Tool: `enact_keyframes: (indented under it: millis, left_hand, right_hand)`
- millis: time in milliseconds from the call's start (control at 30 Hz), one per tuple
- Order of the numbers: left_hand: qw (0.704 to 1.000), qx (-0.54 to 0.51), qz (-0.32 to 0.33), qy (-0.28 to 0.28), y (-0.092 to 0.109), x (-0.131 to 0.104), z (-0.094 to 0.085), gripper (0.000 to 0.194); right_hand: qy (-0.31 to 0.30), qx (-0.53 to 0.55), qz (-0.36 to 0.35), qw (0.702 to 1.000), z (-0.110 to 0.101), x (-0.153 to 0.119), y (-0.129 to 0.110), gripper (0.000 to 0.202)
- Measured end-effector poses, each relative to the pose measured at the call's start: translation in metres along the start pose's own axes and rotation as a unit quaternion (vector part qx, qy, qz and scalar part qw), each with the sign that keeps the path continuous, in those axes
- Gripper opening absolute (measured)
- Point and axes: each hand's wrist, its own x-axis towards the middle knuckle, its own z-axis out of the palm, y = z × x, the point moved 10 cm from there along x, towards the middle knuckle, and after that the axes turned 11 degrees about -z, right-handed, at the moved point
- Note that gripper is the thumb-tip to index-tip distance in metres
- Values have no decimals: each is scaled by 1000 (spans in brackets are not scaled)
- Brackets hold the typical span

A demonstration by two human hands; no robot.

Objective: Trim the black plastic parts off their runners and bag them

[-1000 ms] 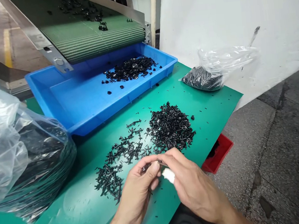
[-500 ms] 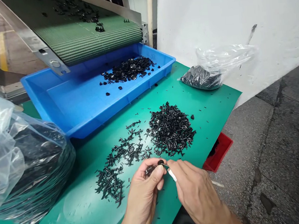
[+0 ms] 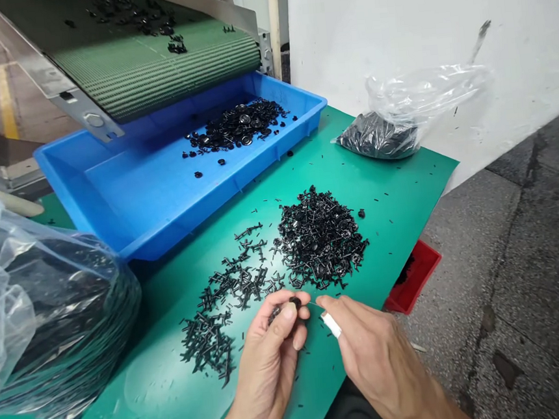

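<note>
Between thumb and fingers my left hand pinches a small round black part, with more dark parts in its curled fingers. Just to its right, my right hand is closed on a thin pointed tool, whose tip points at the black part. White wrapping shows by the right index finger. Past the hands lies a heap of black plastic parts on the green table. Left of it are scattered black sprue pieces.
A blue tray holding black parts stands under a green conveyor. One large plastic bag is at the left, a smaller bag at the back right. A red bin sits below the table's right edge.
My right hand has moved a little to the right, away from my left hand, and more of the tool shows. The camera view has shifted slightly.
</note>
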Motion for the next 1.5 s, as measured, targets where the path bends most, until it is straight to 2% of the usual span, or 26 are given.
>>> enact_keyframes:
  millis: [433, 567, 633, 767, 933, 1000, 1067, 1167, 1233, 1333, 1433, 1500]
  left_hand:
    - [998, -65, -4, -20, -13, -1, -2, 12]
    - [998, -68, 1, -4, -13, -4, 0, 15]
    - [998, -62, 6, 7, -11, -5, 1, 16]
    - [999, -21, 18, 29, -8, -3, -2, 16]
    - [997, 40, 28, 58, -3, 3, -8, 17]
    - [996, 41, 24, 78, -1, 4, -13, 18]
    - [995, 30, 25, 92, 4, 5, -17, 18]
    - [996, 5, 34, 79, 13, 3, -16, 16]
    - [998, -3, 36, 59, 18, 0, -11, 13]
    - [998, -7, 42, 41, 24, -5, -7, 11]
    - [998, -23, 44, 42, 28, -9, -12, 24]
    - [997, -39, 40, 50, 29, -11, -21, 30]
  right_hand:
    - [24, -36, -5, 999, 12, 2, -18, 35]
    - [25, -37, 15, 999, 21, 3, -22, 31]
    - [12, -5, 40, 999, 24, 5, -16, 27]
    - [-70, 156, 98, 980, 31, 11, 6, 22]
    - [-117, 262, 110, 952, 31, 8, 23, 28]
    - [-93, 229, 127, 961, 26, 1, 34, 33]
    - [-45, 143, 151, 977, 15, -9, 50, 37]
    - [-8, 2, 166, 986, 6, -18, 66, 39]
    - [-27, -60, 155, 986, 12, -13, 67, 40]
    - [-69, -108, 122, 984, 28, 11, 56, 40]
    - [-111, -108, 85, 984, 40, 34, 41, 42]
    - [-140, -80, 64, 985, 45, 41, 36, 43]
